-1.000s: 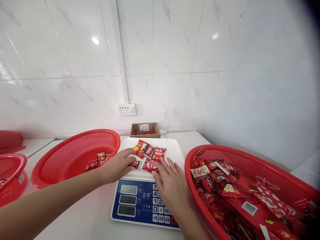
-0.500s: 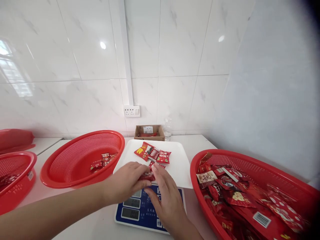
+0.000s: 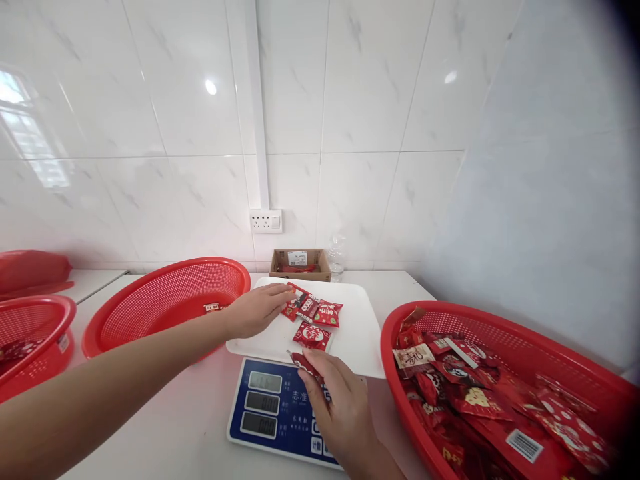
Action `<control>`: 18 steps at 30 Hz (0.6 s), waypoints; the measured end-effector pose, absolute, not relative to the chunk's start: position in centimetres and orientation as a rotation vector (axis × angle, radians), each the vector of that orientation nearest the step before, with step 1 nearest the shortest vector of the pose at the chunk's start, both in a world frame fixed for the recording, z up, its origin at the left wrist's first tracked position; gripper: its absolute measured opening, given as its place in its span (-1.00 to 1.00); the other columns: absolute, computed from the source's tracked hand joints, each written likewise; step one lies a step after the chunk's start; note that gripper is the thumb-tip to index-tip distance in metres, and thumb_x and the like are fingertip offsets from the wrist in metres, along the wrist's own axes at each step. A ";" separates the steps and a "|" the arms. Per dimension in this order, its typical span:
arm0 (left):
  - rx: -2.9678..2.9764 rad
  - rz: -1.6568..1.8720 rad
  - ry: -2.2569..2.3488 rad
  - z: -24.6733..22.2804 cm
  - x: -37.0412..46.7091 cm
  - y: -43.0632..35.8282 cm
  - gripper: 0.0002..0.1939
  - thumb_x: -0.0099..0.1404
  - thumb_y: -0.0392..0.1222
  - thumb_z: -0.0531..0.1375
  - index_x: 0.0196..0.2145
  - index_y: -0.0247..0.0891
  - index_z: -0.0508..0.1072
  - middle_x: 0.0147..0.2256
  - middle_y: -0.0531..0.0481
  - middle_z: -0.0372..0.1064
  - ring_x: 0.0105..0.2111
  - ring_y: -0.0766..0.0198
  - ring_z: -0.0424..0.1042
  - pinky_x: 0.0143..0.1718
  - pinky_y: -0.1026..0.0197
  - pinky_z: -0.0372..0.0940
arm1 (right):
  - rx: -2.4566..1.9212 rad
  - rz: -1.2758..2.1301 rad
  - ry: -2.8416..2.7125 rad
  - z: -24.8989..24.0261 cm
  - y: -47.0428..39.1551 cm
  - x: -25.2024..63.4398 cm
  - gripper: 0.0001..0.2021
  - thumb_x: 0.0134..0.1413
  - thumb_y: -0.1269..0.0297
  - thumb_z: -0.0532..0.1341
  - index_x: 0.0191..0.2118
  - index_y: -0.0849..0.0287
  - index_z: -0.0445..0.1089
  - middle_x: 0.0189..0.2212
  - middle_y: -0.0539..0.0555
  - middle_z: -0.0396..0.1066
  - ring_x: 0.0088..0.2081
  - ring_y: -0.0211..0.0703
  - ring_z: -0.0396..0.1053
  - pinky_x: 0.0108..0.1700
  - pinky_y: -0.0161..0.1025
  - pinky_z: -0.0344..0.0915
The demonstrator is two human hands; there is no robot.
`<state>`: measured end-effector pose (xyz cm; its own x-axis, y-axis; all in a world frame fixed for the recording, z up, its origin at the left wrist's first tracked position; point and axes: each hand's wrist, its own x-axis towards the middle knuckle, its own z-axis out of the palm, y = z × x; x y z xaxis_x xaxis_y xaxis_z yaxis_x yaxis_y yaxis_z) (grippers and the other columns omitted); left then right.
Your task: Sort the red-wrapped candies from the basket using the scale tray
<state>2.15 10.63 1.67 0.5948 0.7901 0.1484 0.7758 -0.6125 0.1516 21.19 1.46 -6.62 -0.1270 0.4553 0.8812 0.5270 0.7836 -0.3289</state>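
A white tray [image 3: 355, 340] rests on a blue scale [image 3: 280, 407] and bears several small red snack packets [image 3: 313, 335]. My left hand [image 3: 257, 310] reaches over the tray's left side, fingers stretched toward the packets at the back, its fingertips at the leftmost one. In front of the tray, above the scale's keypad, my right hand [image 3: 337, 400] pinches a small red packet [image 3: 306, 365] between thumb and fingers.
At the right, a large red basket [image 3: 395, 373] holds many red packets. Another red basket [image 3: 110, 333] with a few packets stands at the left, and a third [image 3: 65, 333] at the far left. Behind the tray are a cardboard box [image 3: 301, 275] and a clear plastic bottle [image 3: 337, 257].
My left hand has moved up and away from my right hand onto the tray's packets, letting go of the small packet. That packet now stays in my right hand.
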 end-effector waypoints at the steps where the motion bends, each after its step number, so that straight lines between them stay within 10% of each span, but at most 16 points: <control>1: 2.750 0.263 1.359 1.4 1.9 11.4 -0.60 0.41 -0.11 -0.13 0.13 -0.09 0.26 0.20 -0.04 0.14 0.21 0.11 0.06 0.18 0.04 0.02 | -0.762 -0.075 -1.761 -6.6 1.4 21.1 -0.81 0.19 0.41 0.13 -0.08 0.23 0.34 -0.27 0.16 0.51 -0.23 -0.16 0.48 -0.21 -0.28 0.46; 18: 2.716 0.067 1.541 1.4 3.5 9.7 -0.49 0.38 0.12 -0.17 0.03 -0.17 0.34 -0.05 -0.17 0.41 -0.04 0.00 0.35 -0.06 0.01 0.21 | -0.830 -0.124 -1.729 -6.1 1.4 21.8 -0.71 0.19 0.49 0.09 0.01 0.20 0.33 -0.14 0.16 0.45 -0.11 -0.15 0.41 -0.09 -0.24 0.41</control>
<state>3.53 9.70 1.36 0.5122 0.8584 0.0285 0.8576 -0.5129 0.0371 21.76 1.43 -6.15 -0.0934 0.4615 0.8822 0.5831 0.7435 -0.3273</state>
